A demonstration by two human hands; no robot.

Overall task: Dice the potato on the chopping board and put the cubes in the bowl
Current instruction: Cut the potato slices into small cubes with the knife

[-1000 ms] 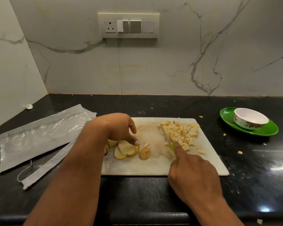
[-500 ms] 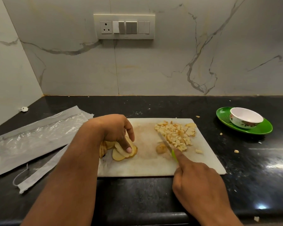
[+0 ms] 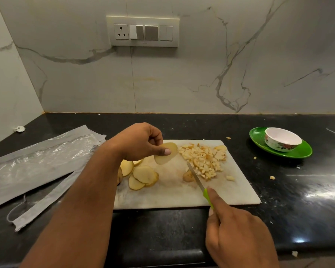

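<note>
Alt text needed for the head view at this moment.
A left hand pinches a potato slice above a white chopping board while the right hand holds a green-handled knife beside a pile of potato cubes. More slices wait; the bowl sits on a green plate.

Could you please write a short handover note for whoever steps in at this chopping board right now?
Left hand pinches one potato slice above the chopping board.
Right hand grips the knife, blade resting on the board beside a potato end piece.
Done: a pile of cubes on the board.
Left: dice the remaining slices, then move all cubes into the bowl, which looks empty and sits on the green plate.
</note>
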